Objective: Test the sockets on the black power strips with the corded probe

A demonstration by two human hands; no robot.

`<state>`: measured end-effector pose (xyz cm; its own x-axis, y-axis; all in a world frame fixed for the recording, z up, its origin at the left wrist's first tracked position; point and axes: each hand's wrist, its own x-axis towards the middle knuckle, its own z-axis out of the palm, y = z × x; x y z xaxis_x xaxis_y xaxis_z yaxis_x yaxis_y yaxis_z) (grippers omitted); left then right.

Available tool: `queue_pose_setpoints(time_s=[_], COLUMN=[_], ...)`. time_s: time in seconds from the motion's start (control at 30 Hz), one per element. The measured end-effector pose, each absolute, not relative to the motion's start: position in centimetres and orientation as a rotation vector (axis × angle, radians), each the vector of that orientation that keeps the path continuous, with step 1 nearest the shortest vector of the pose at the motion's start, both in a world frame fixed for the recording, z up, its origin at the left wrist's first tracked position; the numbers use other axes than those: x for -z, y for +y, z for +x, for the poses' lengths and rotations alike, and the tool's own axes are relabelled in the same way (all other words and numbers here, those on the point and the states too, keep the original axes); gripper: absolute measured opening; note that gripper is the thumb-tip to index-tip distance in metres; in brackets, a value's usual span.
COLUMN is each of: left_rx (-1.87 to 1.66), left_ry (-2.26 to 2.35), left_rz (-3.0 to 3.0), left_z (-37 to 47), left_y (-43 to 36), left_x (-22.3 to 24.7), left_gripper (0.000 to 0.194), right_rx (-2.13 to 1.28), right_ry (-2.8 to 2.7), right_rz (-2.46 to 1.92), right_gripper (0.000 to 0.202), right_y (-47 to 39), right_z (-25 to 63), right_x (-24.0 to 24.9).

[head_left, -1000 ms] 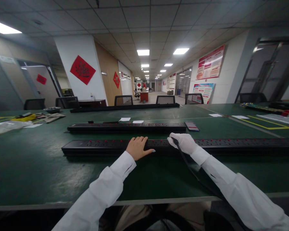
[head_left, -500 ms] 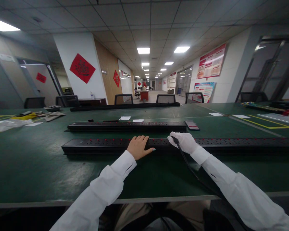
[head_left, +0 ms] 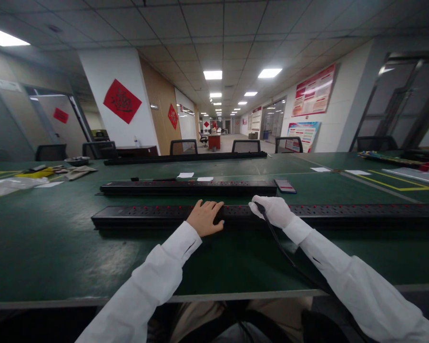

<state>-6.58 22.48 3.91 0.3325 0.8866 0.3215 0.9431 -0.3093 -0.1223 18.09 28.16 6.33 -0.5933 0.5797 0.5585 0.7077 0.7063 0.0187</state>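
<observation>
A long black power strip (head_left: 146, 211) with rows of sockets and small red marks lies across the table in front of me. My left hand (head_left: 206, 219), bare, rests on its top with fingers stretched out and the thumb along the near side. My right hand (head_left: 273, 211), in a white glove, is closed on the end of a black cable (head_left: 277, 242), held against the strip's top. The glove hides most of the plug at that end, so how far it sits in a socket cannot be made out. From there the cable runs down under my right sleeve.
Behind lies a shorter black power strip (head_left: 186, 188), with a phone-like flat item (head_left: 285, 186) at its right end. Further back are more black bars (head_left: 186, 158). Paper slips (head_left: 205, 179) lie between. A bowl (head_left: 78, 161) and a yellow item (head_left: 35, 173) are at left.
The thumb of my left hand has drawn in towards its fingers, and that hand has turned slightly on the strip. My right hand and the cable look the same.
</observation>
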Motion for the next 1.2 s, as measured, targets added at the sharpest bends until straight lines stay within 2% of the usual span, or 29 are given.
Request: queue_pose_setpoints(time_s=[0.17, 0.4, 0.77, 1.2], left_rx=[0.263, 0.256, 0.24, 0.247], left_ry=[-1.615, -1.701, -1.726, -1.73], left_rz=[-2.395, -2.331, -2.337, -2.316], left_z=[-7.8, -8.7, -8.1, -8.0], left_y=[22.8, 23.2, 22.8, 22.7], left_x=[-4.6, -4.3, -4.3, -4.3], left_gripper=[0.062, 0.074, 0.065, 0.062], right_rx=[0.317, 0.373, 0.347, 0.363], right_ry=[-2.38, -2.349, -2.363, -2.363], right_rz=[-0.976, -0.978, -0.965, -0.981], right_gripper=[0.017, 0.024, 0.022, 0.024], right_y=[28.4, 28.6, 28.5, 28.4], right_z=[18.1, 18.1, 18.1, 18.1], right_x=[-6.0, -5.6, -5.8, -5.9])
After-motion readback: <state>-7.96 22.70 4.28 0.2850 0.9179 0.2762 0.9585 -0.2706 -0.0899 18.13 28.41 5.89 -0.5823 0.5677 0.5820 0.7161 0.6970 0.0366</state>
